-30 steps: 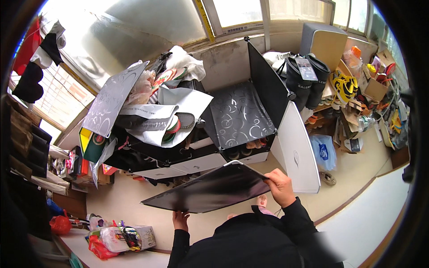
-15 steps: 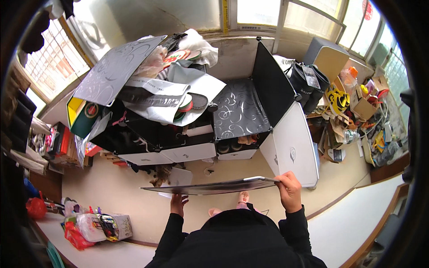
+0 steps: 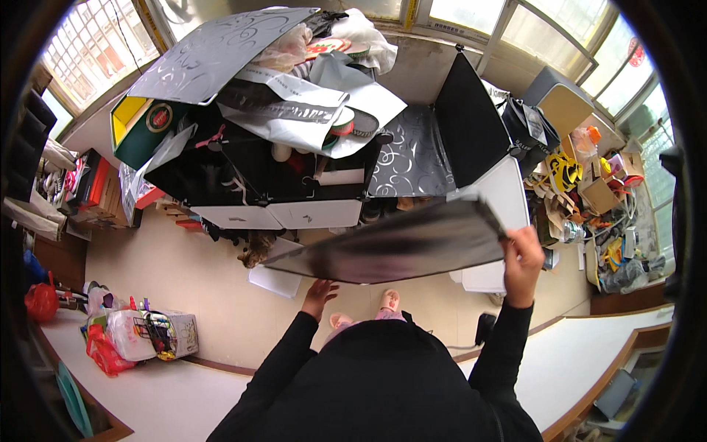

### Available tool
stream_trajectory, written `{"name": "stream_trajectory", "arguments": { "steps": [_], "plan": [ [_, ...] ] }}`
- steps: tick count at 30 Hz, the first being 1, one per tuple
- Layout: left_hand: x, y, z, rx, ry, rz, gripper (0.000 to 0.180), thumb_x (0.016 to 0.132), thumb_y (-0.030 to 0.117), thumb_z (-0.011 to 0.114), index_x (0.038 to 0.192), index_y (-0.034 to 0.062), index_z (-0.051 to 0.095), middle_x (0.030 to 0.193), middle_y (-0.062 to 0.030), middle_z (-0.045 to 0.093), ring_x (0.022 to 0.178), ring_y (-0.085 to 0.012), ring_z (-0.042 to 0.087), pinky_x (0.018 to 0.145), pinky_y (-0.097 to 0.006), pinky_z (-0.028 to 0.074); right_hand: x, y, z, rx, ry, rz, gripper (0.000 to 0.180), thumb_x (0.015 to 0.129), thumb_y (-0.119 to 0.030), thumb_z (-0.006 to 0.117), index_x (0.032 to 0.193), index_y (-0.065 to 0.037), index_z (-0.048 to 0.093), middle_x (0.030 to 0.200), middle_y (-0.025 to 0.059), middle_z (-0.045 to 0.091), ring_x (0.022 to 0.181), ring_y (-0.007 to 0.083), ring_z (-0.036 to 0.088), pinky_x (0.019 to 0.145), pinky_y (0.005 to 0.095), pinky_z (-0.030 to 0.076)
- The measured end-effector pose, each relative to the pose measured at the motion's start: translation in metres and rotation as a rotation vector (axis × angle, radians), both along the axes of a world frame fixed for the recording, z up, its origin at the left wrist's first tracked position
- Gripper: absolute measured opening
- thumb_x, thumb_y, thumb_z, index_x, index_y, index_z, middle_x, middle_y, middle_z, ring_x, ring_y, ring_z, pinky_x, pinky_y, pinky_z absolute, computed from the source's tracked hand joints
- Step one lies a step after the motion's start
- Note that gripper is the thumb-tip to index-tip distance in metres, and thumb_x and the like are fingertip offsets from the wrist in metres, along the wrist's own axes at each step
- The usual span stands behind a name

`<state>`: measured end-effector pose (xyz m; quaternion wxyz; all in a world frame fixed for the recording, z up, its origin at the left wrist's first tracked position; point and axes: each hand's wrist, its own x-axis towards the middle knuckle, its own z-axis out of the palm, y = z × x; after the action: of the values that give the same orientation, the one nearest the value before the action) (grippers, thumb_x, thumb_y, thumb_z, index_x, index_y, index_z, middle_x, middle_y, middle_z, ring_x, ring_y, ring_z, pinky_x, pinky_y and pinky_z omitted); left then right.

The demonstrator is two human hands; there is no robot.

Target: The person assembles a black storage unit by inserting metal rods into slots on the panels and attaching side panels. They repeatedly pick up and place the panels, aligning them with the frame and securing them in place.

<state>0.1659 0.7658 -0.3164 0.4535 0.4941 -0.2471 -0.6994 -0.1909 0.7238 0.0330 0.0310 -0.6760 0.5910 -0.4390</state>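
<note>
A thin dark panel (image 3: 398, 247) with a glossy, blurred face is held tilted in front of me. My right hand (image 3: 521, 267) grips its right edge, fingers wrapped round the corner side. Just below the panel's lower left edge is my left hand (image 3: 318, 298), fingers apart; whether the fingertips touch the edge I cannot tell. Beyond the panel stands a low black cube shelf (image 3: 317, 190) with white front doors (image 3: 313, 214). One patterned panel (image 3: 414, 158) lies inside its right part, an upright black panel (image 3: 471, 118) beside it. A white door (image 3: 504, 195) is swung out at the right.
Plastic bags, slippers and a large grey-white plastic sheet (image 3: 287, 107) are heaped on the shelf. A silver patterned panel (image 3: 221, 55) leans at the left. A cat (image 3: 254, 253) is beside a white board (image 3: 274, 280) on the floor. A basket (image 3: 177, 335) with bags stands left; clutter (image 3: 596, 184) fills the right.
The dark panel has tipped from nearly edge-on to showing its broad face, its right end rising. My right hand has moved up and right, my left hand slightly right. The view has shifted.
</note>
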Motion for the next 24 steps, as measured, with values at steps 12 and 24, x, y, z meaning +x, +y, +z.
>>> {"name": "stream_trajectory", "arguments": {
  "steps": [12,24],
  "plan": [
    [-0.064,-0.037,0.022,-0.048,-0.026,-0.66,0.038,0.097,0.029,0.043,0.129,0.0078,0.039,0.124,-0.0068,0.053,0.106,-0.0182,0.053,0.087,-0.032,0.043,-0.01,-0.044,0.07,-0.12,0.005,-0.024,0.007,0.076,0.002,0.065,0.082,0.002,0.063,0.067,0.0018,0.044,0.058,0.0099,0.041,0.052,0.0223,0.031],
    [0.019,0.024,0.006,0.136,-0.141,-0.548,0.052,0.095,0.032,0.046,0.139,0.0063,0.033,0.123,-0.0096,0.054,0.105,-0.0185,0.055,0.088,-0.032,0.043,0.001,-0.047,0.088,-0.189,0.201,-0.091,0.01,0.07,0.002,0.068,0.079,0.0,0.064,0.066,0.0046,0.047,0.058,0.0135,0.047,0.052,0.025,0.034]
  ]
}}
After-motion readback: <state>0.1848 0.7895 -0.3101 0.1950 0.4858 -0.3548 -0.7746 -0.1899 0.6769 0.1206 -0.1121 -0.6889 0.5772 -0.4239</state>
